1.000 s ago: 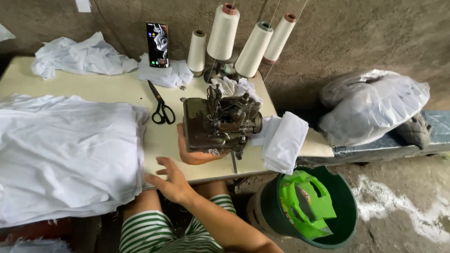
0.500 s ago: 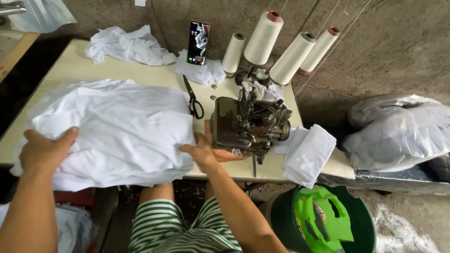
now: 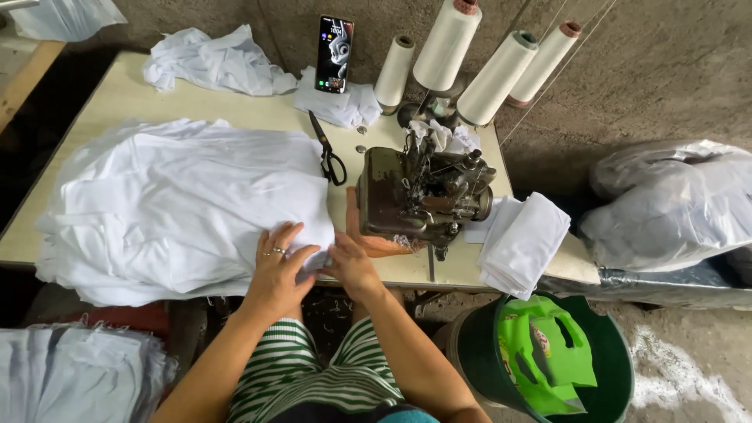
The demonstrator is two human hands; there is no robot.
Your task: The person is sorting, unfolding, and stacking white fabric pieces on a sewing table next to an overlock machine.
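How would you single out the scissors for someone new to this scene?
Start at the dark sewing machine on the pale table. Just to its left, beside the big white fabric pile, lie the scissors. They are the only black-handled tool there, blades pointing toward the propped phone.

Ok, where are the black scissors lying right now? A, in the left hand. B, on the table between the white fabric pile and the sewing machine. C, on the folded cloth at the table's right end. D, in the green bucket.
B: the scissors lie on the table, between the white fabric pile and the sewing machine.

White cloth pile (image 3: 188,204), green-striped shorts (image 3: 313,368)
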